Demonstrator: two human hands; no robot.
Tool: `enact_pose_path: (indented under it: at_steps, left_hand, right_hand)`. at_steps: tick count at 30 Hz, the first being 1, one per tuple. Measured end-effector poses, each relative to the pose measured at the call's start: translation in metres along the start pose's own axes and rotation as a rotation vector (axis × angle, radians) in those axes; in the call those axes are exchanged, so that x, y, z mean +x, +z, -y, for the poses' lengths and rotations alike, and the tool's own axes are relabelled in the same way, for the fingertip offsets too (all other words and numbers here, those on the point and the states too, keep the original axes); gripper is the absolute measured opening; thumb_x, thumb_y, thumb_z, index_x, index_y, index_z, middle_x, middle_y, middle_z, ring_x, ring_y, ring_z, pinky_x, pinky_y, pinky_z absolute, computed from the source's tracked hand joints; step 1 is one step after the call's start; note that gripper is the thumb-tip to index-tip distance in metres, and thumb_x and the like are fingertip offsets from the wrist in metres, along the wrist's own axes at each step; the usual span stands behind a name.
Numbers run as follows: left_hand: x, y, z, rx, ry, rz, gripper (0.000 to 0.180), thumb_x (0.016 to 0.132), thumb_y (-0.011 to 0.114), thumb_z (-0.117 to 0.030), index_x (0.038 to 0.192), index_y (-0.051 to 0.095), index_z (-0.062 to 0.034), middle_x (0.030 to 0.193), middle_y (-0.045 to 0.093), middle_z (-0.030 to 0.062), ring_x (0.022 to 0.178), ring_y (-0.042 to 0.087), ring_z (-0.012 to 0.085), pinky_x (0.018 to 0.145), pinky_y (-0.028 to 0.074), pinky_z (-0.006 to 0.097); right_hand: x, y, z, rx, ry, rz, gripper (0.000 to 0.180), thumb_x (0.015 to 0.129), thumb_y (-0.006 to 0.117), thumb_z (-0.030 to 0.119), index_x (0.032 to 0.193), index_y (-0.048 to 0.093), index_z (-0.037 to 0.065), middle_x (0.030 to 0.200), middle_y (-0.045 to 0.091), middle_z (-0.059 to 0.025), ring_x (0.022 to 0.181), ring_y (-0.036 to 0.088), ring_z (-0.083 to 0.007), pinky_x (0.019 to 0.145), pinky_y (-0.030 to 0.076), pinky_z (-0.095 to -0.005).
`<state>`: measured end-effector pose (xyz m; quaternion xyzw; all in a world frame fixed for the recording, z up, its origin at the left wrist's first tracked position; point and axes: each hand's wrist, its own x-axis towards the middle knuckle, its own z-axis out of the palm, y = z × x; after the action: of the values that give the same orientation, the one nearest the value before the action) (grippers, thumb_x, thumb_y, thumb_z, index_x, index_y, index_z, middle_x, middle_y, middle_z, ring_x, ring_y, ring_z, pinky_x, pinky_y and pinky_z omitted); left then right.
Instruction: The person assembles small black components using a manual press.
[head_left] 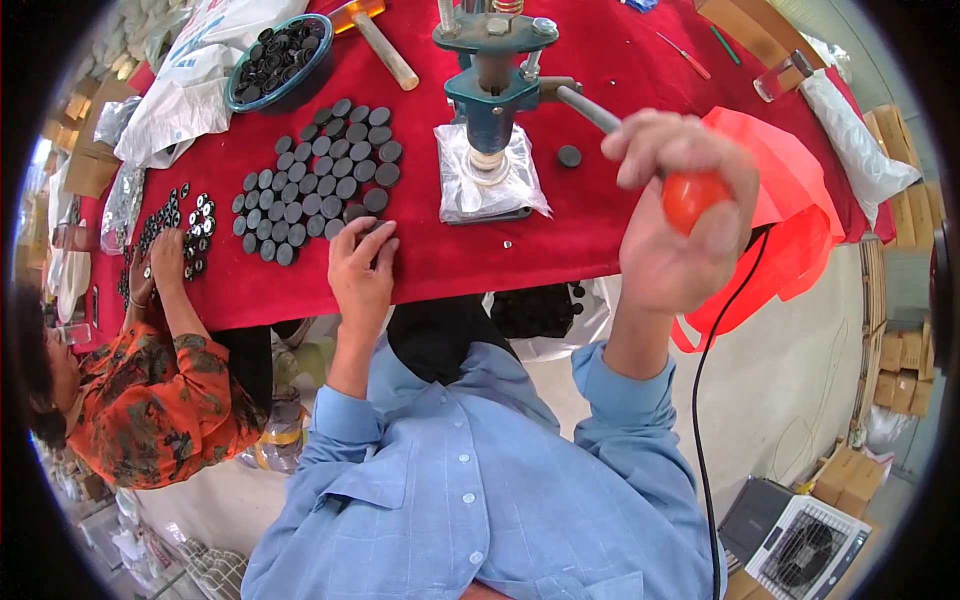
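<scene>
My right hand (690,205) is closed round the red ball knob (695,197) on the lever (590,108) of a green hand press (490,100). Below the press head, clear plastic film (465,185) covers the base plate. My left hand (362,270) lies on the red cloth near the table's front edge, its fingers bent and somewhat apart. Its fingertips are at the near edge of a spread of flat black discs (320,180), close to one dark disc (355,213). Whether they touch that disc is hard to see. A single black disc (569,156) lies right of the press.
A blue bowl of black caps (280,62) and a wooden-handled hammer (385,50) lie at the back left. Another person's hands (167,260) work among small parts at left. A red bag (780,190) and black cable (715,330) are at right.
</scene>
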<state>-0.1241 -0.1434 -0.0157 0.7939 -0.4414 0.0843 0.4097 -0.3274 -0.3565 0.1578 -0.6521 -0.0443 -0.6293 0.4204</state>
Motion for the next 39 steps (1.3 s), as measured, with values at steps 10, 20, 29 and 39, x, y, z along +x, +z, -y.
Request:
enact_pose_path:
  at_steps: [10, 20, 29, 39]
  left_hand:
    - [0.041, 0.014, -0.049, -0.294, -0.126, 0.055, 0.058, 0.079, 0.091, -0.005, 0.13, 0.064, -0.0016, 0.112, 0.077, 0.0112, 0.101, 0.074, 0.0218, 0.087, 0.058, 0.033]
    - [0.084, 0.075, -0.082, -0.353, -0.001, 0.084, 0.072, 0.076, 0.093, -0.008, 0.137, 0.054, -0.0033, 0.107, 0.076, 0.0148, 0.09, 0.072, 0.024, 0.079, 0.059, 0.036]
    - [0.079, 0.083, -0.075, -0.388, 0.05, 0.035, 0.074, 0.077, 0.093, -0.011, 0.139, 0.052, -0.0002, 0.112, 0.071, 0.0152, 0.092, 0.068, 0.0266, 0.083, 0.056, 0.039]
    - [0.024, 0.005, -0.022, 0.205, 0.125, -0.116, 0.043, 0.085, 0.081, -0.005, 0.126, 0.068, -0.006, 0.13, 0.067, 0.014, 0.12, 0.058, 0.0356, 0.104, 0.047, 0.046]
  right_hand:
    - [0.104, 0.025, -0.058, 0.909, 0.186, -0.032, 0.041, 0.11, 0.05, 0.041, 0.099, 0.061, 0.004, 0.08, 0.06, -0.0063, 0.074, 0.062, -0.0155, 0.077, 0.056, -0.0334]
    - [0.112, 0.028, -0.051, 0.102, 0.19, -0.012, 0.041, 0.109, 0.052, 0.042, 0.098, 0.065, 0.005, 0.077, 0.06, -0.0039, 0.072, 0.061, -0.0139, 0.076, 0.056, -0.0338]
    - [0.064, 0.007, -0.025, 0.14, 0.125, -0.05, 0.042, 0.11, 0.044, 0.039, 0.108, 0.06, 0.0, 0.091, 0.06, -0.0119, 0.078, 0.058, -0.0221, 0.077, 0.053, -0.0433]
    - [-0.054, -0.007, 0.005, 0.036, 0.047, 0.06, 0.05, 0.106, 0.054, 0.056, 0.107, 0.059, 0.007, 0.091, 0.064, -0.0133, 0.09, 0.066, -0.0307, 0.083, 0.053, -0.0494]
